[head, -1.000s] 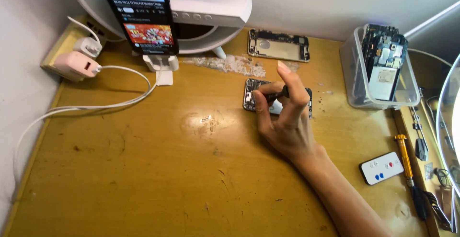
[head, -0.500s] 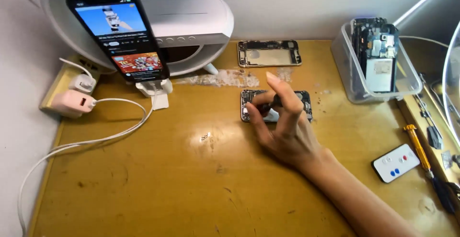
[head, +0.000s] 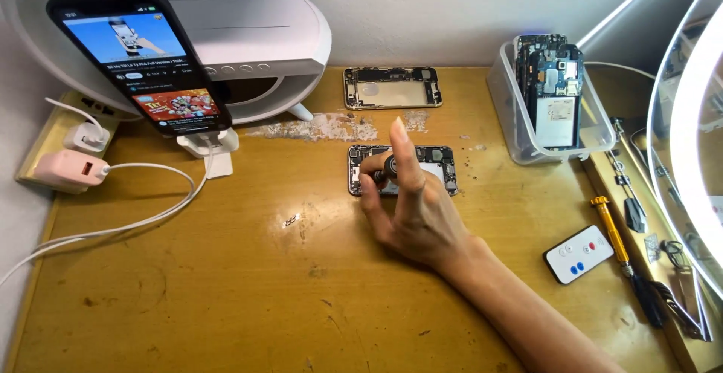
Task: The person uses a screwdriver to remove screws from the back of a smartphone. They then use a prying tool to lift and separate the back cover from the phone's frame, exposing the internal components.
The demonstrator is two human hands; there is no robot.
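Over the opened phone (head: 437, 163) on the worktop (head: 226, 290), the right hand's (head: 410, 207) fingers pinch a small screwdriver (head: 385, 168), which could slip and gouge the board.

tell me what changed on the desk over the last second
Mostly the view shifted: the camera tilted, so everything sits lower in the picture. The right hand stays over the opened phone, gripping a small dark tool; the index finger has lifted straighter. Nothing was picked up or let go. The propped phone, the phone frame, the clear bin and the white remote kept their places. The left hand is not in view.
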